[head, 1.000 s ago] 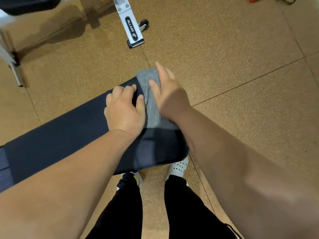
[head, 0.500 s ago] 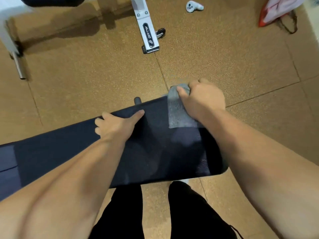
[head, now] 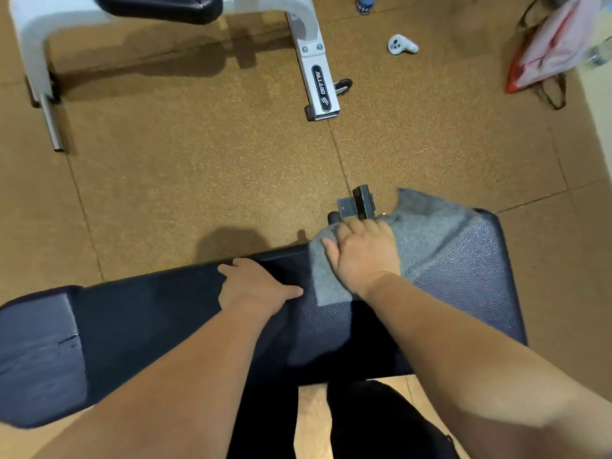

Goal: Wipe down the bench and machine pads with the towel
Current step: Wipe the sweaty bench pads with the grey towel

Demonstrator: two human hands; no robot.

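A dark navy padded bench (head: 139, 329) runs across the lower part of the head view. A grey towel (head: 427, 233) lies spread over its far right part and hangs past the far edge. My right hand (head: 364, 253) presses down on the towel, fingers curled over its folded left edge near the bench's far side. My left hand (head: 255, 286) rests flat on the bare pad just left of the towel, fingers apart, holding nothing.
A white machine frame (head: 314, 67) with a black pad (head: 159, 5) stands on the cork-coloured floor beyond. A black metal bracket (head: 356, 203) juts out behind the bench. A white controller (head: 402, 45) and a red-and-pink bag (head: 549, 54) lie at the far right. My legs stand beneath the bench.
The towel has unfolded and now spreads wider to the right across the pad. My right hand slid along with it; my left hand stays flat on the pad. The camera pulled back.
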